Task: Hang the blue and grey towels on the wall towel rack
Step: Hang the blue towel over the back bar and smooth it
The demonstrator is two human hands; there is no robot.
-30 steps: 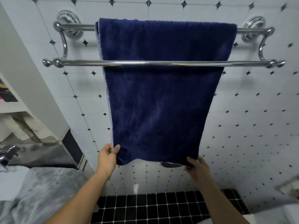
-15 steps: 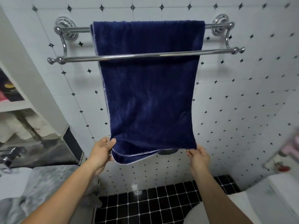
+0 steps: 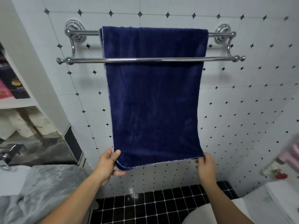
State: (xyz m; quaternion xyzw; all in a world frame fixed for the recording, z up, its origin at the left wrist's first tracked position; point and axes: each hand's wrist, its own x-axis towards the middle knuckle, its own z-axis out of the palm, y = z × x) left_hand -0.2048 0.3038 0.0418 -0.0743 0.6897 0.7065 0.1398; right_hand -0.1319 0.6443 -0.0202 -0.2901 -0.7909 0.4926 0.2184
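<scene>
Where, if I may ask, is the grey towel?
In the head view, the crumpled grey towel lies at the lower left, below the white shelf, left of the left hand pinching the dark blue towel.

Blue towel [image 3: 153, 102] hangs on rack [image 3: 87, 60], grey towel [image 3: 42, 189] crumpled bottom-left

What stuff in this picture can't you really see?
- Rack's back bar: head view, the blue towel covers its middle.
- Grey towel: head view, cut off by the bottom-left edge.
- Pink things on the right: head view, too blurred to name.
- Right hand: head view, its back hides the grip on the towel corner.
</scene>
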